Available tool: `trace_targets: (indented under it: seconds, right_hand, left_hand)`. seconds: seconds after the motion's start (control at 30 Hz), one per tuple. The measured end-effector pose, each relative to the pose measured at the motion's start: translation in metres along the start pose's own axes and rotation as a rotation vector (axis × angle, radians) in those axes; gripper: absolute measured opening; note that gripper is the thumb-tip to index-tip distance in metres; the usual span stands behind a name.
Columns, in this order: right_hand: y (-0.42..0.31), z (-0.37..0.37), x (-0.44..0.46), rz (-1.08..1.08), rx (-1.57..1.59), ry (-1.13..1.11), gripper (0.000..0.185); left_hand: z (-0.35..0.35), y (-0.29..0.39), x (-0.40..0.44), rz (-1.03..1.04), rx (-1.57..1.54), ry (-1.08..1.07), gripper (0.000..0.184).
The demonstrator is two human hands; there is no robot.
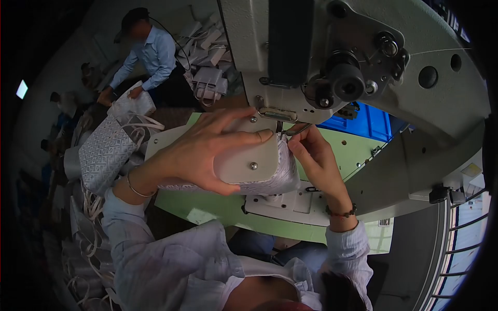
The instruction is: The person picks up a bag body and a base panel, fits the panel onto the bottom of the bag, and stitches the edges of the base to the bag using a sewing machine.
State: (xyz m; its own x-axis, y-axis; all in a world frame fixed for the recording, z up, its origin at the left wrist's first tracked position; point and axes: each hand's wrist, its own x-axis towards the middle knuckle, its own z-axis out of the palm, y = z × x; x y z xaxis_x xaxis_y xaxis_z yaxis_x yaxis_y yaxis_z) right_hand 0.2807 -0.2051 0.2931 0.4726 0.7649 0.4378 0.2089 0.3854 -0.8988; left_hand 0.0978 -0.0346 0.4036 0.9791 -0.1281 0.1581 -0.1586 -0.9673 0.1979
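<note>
Where your left hand (199,147) lies: palm down across the upturned pale base of the bag (264,153), fingers spread wide, your grip open and closed round nothing.
Your right hand (316,153): at the bag's corner, thumb and forefinger close together; whether that grip has hold of the dark strip (300,130) there, I cannot tell.
Bag: beneath the head of the sewing machine (321,54), above your green counter (340,153), metal studs (253,166) upward.
Beyond your right hand: a blue bin (373,123).
Off to your left: a patterned bag (106,153) and a capped co-worker (158,54).
</note>
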Motion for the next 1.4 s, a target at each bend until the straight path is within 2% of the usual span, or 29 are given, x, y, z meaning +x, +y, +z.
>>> trace_targets:
  seconds: [0.07, 0.13, 0.2, 0.23, 0.37, 0.53, 0.7, 0.77, 0.8, 0.9, 1.0, 1.03, 1.1, 1.13, 1.2, 1.27, 1.33, 1.4]
  right_hand:
    - [0.005, 0.001, -0.004, 0.052, 0.091, 0.035, 0.013]
    - [0.009, -0.004, -0.005, 0.086, 0.089, 0.036, 0.012]
    - [0.011, -0.006, -0.007, 0.126, 0.086, 0.035, 0.012]
    - [0.011, -0.005, -0.008, 0.104, 0.065, 0.061, 0.012]
    - [-0.002, -0.001, -0.012, 0.004, -0.082, 0.124, 0.011]
    - [-0.015, -0.006, 0.0, -0.128, -0.201, 0.132, 0.012]
    - [0.012, -0.018, 0.04, -0.178, -0.324, 0.192, 0.014]
    - [0.014, -0.015, 0.052, -0.135, -0.22, 0.08, 0.014]
    - [0.017, -0.016, 0.06, -0.146, -0.207, 0.103, 0.014]
    - [0.019, -0.016, 0.072, -0.164, -0.338, 0.098, 0.017]
    - [0.018, -0.017, 0.08, -0.263, -0.519, 0.03, 0.02]
    - [0.026, -0.019, 0.092, -0.333, -0.772, -0.129, 0.022]
    - [0.034, -0.021, 0.096, -0.404, -1.028, -0.311, 0.024]
    - [0.015, -0.015, 0.084, -0.221, -0.94, -0.197, 0.022]
    - [0.005, -0.007, 0.069, -0.042, -0.863, -0.109, 0.021]
    - [0.006, -0.016, 0.052, 0.032, -0.291, 0.011, 0.022]
    - [0.003, -0.017, 0.025, 0.112, 0.199, 0.079, 0.029]
    - [-0.016, -0.01, 0.006, 0.072, 0.177, 0.043, 0.032]
  left_hand:
    - [-0.012, -0.008, 0.011, 0.03, 0.057, -0.056, 0.091]
    - [-0.023, -0.018, 0.024, 0.169, 0.041, -0.132, 0.093]
    - [-0.032, -0.017, 0.033, 0.154, 0.058, -0.194, 0.092]
    - [-0.035, -0.017, 0.035, 0.134, 0.075, -0.258, 0.092]
    - [-0.027, -0.029, 0.037, 0.205, 0.115, -0.236, 0.095]
    - [-0.025, -0.021, 0.031, 0.173, 0.131, -0.225, 0.106]
    - [-0.026, -0.018, 0.032, 0.175, 0.146, -0.25, 0.109]
    - [-0.028, -0.017, 0.035, 0.168, 0.182, -0.294, 0.11]
    - [-0.028, -0.018, 0.036, 0.157, 0.17, -0.307, 0.11]
    - [-0.025, -0.022, 0.036, 0.15, 0.154, -0.329, 0.111]
    - [-0.026, -0.024, 0.041, 0.106, 0.125, -0.38, 0.11]
    - [-0.027, -0.024, 0.043, 0.065, 0.106, -0.427, 0.11]
    - [-0.028, -0.023, 0.043, 0.034, 0.076, -0.429, 0.108]
    - [-0.027, -0.023, 0.042, 0.008, 0.049, -0.436, 0.106]
    - [-0.023, -0.027, 0.037, 0.047, -0.008, -0.358, 0.105]
    - [-0.021, -0.029, 0.032, 0.083, -0.064, -0.269, 0.103]
    - [-0.027, -0.025, 0.031, 0.155, 0.13, -0.248, 0.1]
    - [-0.026, -0.031, 0.033, 0.168, 0.089, -0.234, 0.099]
